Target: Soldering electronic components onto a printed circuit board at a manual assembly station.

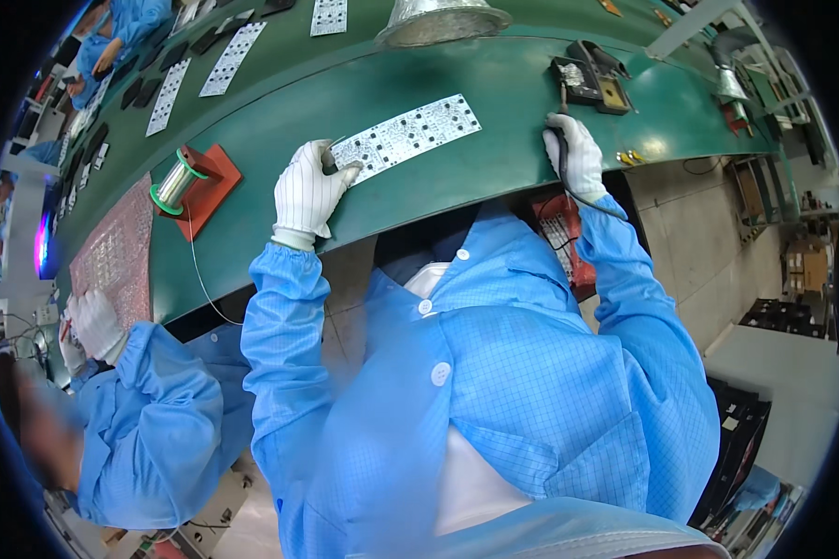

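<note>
My left hand (pixel 306 191), in a white striped glove, rests at the near edge of the green bench (pixel 457 74) and pinches the left end of a long white circuit board (pixel 408 133) that lies flat on the bench. My right hand (pixel 576 154), also gloved, is closed around a dark soldering iron handle whose black cable (pixel 578 196) trails down past my sleeve. The iron's tip points toward a black iron stand (pixel 589 82) just beyond it. The right hand sits to the right of the board, apart from it.
A spool of solder wire (pixel 175 184) stands on a red holder (pixel 210 186) left of my hand, its wire hanging over the bench edge. A co-worker in blue at lower left has gloved hands (pixel 91 326) on a reddish panel (pixel 116 256). More white boards (pixel 233 58) lie farther back, under a silvery fume duct (pixel 441 20).
</note>
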`<control>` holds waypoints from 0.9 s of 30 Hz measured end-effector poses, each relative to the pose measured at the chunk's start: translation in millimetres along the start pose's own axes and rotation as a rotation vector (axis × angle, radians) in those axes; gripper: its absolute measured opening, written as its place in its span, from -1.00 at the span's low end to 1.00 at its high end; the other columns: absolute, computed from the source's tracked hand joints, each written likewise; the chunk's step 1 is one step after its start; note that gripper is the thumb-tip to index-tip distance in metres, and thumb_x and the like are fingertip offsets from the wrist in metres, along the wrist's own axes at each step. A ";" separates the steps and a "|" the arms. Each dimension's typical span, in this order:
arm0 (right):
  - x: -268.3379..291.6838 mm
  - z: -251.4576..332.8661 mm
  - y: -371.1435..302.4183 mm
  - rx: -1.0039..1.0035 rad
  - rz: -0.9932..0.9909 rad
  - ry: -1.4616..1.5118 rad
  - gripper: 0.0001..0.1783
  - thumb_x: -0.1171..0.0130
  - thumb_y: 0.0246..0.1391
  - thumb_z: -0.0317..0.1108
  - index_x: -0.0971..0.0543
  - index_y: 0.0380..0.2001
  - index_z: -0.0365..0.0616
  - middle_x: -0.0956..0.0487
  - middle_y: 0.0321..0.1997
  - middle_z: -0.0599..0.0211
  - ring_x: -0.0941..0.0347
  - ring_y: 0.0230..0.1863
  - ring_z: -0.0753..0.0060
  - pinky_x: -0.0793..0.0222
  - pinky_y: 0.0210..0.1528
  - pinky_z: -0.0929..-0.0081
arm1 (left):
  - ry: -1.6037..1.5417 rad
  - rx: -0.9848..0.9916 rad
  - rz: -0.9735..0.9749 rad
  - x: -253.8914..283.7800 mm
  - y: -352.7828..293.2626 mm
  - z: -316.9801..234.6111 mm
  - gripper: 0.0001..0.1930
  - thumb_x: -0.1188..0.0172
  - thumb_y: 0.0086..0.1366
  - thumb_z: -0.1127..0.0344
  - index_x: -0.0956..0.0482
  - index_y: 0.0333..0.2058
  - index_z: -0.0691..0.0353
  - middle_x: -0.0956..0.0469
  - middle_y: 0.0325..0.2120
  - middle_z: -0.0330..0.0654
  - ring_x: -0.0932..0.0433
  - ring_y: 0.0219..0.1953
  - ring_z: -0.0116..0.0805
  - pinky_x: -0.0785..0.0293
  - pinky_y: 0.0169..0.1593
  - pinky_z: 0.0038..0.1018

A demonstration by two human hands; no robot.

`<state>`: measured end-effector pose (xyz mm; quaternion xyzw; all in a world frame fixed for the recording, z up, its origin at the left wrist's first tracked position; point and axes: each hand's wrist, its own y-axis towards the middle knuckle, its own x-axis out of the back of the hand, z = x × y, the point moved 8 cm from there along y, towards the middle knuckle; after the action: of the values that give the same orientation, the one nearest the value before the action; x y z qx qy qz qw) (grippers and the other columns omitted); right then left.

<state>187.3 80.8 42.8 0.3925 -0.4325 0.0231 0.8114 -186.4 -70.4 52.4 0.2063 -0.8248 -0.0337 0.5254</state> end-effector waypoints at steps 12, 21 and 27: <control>-8.7 20.3 14.1 0.035 0.073 0.057 -0.77 -0.27 0.08 -0.50 -0.56 -0.16 -0.20 -0.64 -0.20 0.10 -0.62 -0.27 0.17 -0.54 -0.22 0.38 | -0.019 -0.037 -0.036 0.0 4.2 -4.5 -0.48 -0.46 -0.01 0.14 -0.54 -0.09 0.21 -0.55 -0.41 -0.22 -0.58 -0.38 -0.29 -0.53 -0.26 -0.41; -18.9 4.7 67.9 0.150 0.094 -0.053 -0.73 -0.31 0.02 -0.48 -0.61 -0.16 -0.08 -0.67 -0.21 0.22 -0.64 -0.22 0.15 -0.54 -0.18 0.39 | 0.052 0.009 0.044 -3.5 18.9 -13.5 -0.64 -0.45 0.00 0.25 -0.53 -0.27 0.24 -0.58 -0.21 -0.14 -0.55 -0.44 -0.24 -0.52 -0.34 -0.40; -21.1 -8.6 63.8 0.101 0.120 -0.053 -0.75 -0.31 0.03 -0.55 -0.60 -0.17 -0.24 -0.69 -0.20 0.13 -0.66 -0.20 0.21 -0.56 -0.16 0.42 | -0.083 -0.032 -0.051 3.9 22.4 -52.5 -0.95 -0.21 0.16 0.49 -0.52 -0.44 0.28 -0.56 -0.19 0.07 -0.61 -0.39 -0.07 -0.54 -0.36 -0.32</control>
<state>155.9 136.9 64.2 0.4067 -0.4749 0.0830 0.7760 -148.3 -42.9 85.2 0.2172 -0.8397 -0.0687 0.4929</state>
